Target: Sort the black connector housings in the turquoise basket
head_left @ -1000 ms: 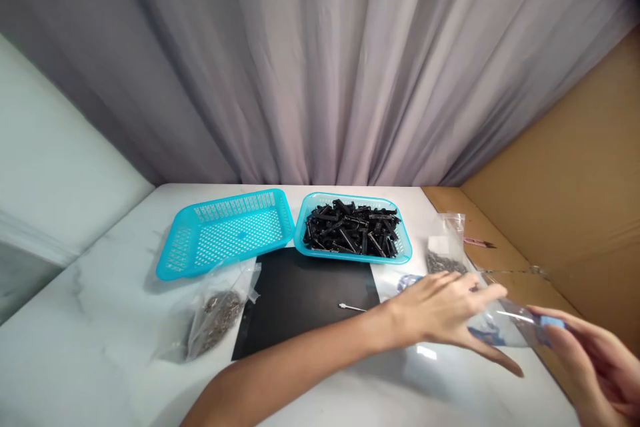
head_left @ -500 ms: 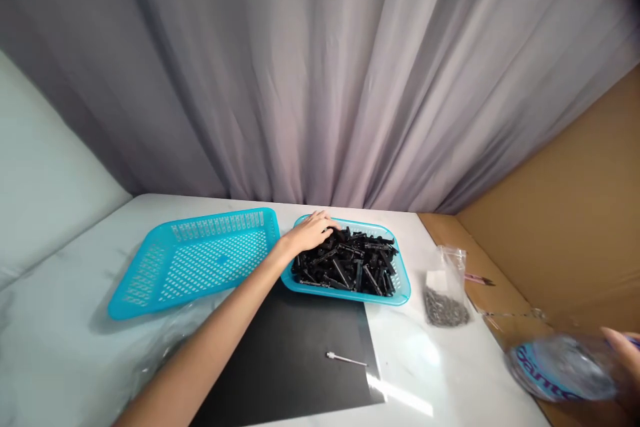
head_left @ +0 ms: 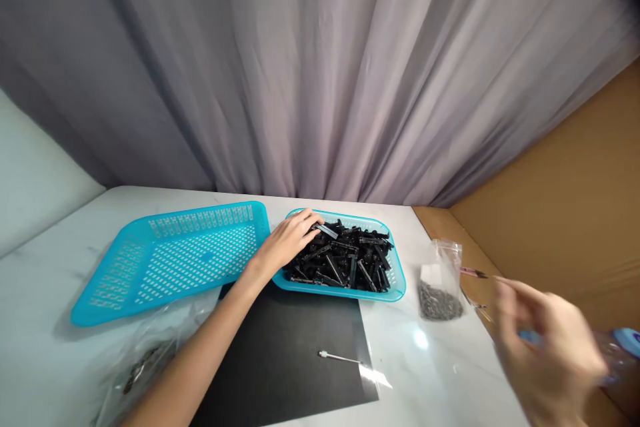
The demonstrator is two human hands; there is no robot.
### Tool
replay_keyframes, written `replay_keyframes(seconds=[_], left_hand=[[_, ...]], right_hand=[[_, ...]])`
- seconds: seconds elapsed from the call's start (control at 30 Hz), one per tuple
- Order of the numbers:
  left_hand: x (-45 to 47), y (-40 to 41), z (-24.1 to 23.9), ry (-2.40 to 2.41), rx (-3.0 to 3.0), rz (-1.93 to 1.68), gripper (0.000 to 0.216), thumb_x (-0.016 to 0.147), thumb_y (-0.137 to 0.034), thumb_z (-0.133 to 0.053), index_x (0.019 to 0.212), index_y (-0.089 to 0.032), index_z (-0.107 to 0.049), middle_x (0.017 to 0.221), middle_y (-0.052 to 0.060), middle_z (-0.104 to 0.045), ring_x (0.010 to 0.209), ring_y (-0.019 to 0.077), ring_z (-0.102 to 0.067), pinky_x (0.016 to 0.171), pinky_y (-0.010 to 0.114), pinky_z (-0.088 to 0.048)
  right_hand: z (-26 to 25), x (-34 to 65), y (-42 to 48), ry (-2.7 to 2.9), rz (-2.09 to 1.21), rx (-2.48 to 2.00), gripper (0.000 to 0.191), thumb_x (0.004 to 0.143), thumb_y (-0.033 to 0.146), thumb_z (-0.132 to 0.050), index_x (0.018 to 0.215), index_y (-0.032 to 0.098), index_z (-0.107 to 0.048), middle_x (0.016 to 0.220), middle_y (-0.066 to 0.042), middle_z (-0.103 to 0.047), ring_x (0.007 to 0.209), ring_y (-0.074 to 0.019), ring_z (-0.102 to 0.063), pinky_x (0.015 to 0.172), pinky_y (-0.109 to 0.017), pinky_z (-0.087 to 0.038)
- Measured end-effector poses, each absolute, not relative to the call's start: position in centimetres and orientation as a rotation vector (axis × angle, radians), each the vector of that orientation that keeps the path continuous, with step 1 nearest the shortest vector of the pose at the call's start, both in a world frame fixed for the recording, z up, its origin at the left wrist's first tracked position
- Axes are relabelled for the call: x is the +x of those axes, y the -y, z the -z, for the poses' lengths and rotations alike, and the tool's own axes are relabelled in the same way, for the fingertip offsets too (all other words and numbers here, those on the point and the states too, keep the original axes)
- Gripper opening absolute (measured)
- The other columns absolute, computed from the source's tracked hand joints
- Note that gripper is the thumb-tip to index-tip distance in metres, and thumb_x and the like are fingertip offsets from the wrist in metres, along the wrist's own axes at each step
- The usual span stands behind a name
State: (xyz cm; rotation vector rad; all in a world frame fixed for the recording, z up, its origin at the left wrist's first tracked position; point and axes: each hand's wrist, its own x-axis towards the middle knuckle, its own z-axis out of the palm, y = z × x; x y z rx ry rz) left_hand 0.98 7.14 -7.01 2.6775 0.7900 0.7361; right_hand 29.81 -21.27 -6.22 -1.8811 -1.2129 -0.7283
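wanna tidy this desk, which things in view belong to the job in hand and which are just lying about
Seemingly in the job:
black part in the left hand
filled basket
black sheet

Probably just lying about:
bottle
pink pen-like item

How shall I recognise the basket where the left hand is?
On the white table, find the black mat. Just beyond it stands a blue basket, the left hand at its left end. Unlike the other blue basket, it holds heaped black parts.
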Motion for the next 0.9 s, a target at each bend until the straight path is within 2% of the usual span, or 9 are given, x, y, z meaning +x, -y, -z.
replay_keyframes(seconds=[0.07,0.17,0.27,0.37,0.5,0.67,0.8,0.9], left_hand=[[0.5,-6.0,6.6,-0.793,2.572,-0.884,0.017,0.102,-0.022,-0.055,0.117,-0.023,-0.063,0.119,0.003,-0.063,0.108,0.0209,-0.066,0.100,0.035,-0.049],[0.1,-4.9,6.4,-0.775,2.433,-1.127,0.020,0.099,-0.024,-0.063,0.119,-0.023,-0.063,0.115,0.003,-0.063,0.103,0.0182,-0.065,0.099,0.032,-0.050],[-0.1,-4.7,6.3,-0.746,2.391,-1.236,0.023,0.095,-0.025,-0.070,0.117,-0.023,-0.065,0.110,0.002,-0.064,0.097,0.0172,-0.065,0.096,0.032,-0.052],[-0.2,-4.9,6.2,-0.731,2.389,-1.262,0.022,0.094,-0.025,-0.070,0.115,-0.022,-0.066,0.108,0.002,-0.065,0.095,0.0168,-0.065,0.094,0.032,-0.053],[-0.4,-5.7,6.1,-0.769,2.393,-1.255,0.017,0.095,-0.027,-0.068,0.111,-0.022,-0.066,0.108,0.003,-0.065,0.094,0.0176,-0.065,0.093,0.033,-0.053],[-1.4,-7.7,7.1,-1.024,2.403,-1.082,0.011,0.092,-0.029,-0.068,0.099,-0.021,-0.067,0.103,0.003,-0.065,0.093,0.0217,-0.064,0.087,0.037,-0.053],[-2.4,-8.6,8.3,-1.201,2.538,-0.864,0.009,0.088,-0.026,-0.072,0.095,-0.021,-0.069,0.100,0.005,-0.069,0.103,0.0293,-0.058,0.093,0.044,-0.049],[-2.3,-8.3,8.5,-1.190,2.551,-0.825,0.018,0.092,-0.033,-0.072,0.104,-0.021,-0.068,0.108,0.005,-0.069,0.109,0.0298,-0.056,0.098,0.046,-0.046]], right_hand=[[6.0,27.1,16.5,1.483,0.632,-1.784,0.017,0.100,0.031,-0.057,0.107,0.019,-0.067,0.079,-0.006,-0.060,0.078,-0.0217,-0.056,0.077,-0.035,-0.045],[6.5,24.4,8.9,1.654,0.330,-1.672,0.023,0.105,0.033,-0.048,0.111,0.018,-0.065,0.087,-0.006,-0.062,0.087,-0.0222,-0.057,0.082,-0.034,-0.046],[7.5,23.1,2.7,1.706,0.033,-1.700,0.028,0.103,0.034,-0.051,0.124,0.018,-0.062,0.105,-0.011,-0.065,0.107,-0.0261,-0.057,0.097,-0.038,-0.045],[8.4,22.4,-0.7,1.758,-0.154,-1.809,0.034,0.100,0.035,-0.060,0.130,0.020,-0.062,0.114,-0.013,-0.064,0.114,-0.0285,-0.056,0.101,-0.041,-0.044],[8.8,21.6,-2.4,1.724,-0.283,-1.896,0.030,0.095,0.030,-0.067,0.122,0.017,-0.066,0.106,-0.013,-0.069,0.104,-0.0265,-0.061,0.094,-0.038,-0.045],[8.7,21.5,-3.0,1.701,-0.335,-1.827,0.019,0.088,0.014,-0.068,0.105,0.021,-0.072,0.103,-0.006,-0.072,0.096,-0.0211,-0.065,0.087,-0.032,-0.045],[8.2,22.3,-2.8,1.633,-0.393,-1.776,0.012,0.086,0.013,-0.065,0.095,0.019,-0.071,0.088,-0.003,-0.072,0.081,-0.0170,-0.065,0.076,-0.027,-0.046],[7.2,22.8,-2.1,1.571,-0.424,-1.684,0.008,0.086,0.017,-0.066,0.092,0.019,-0.071,0.086,-0.002,-0.073,0.078,-0.0164,-0.065,0.074,-0.027,-0.047]])
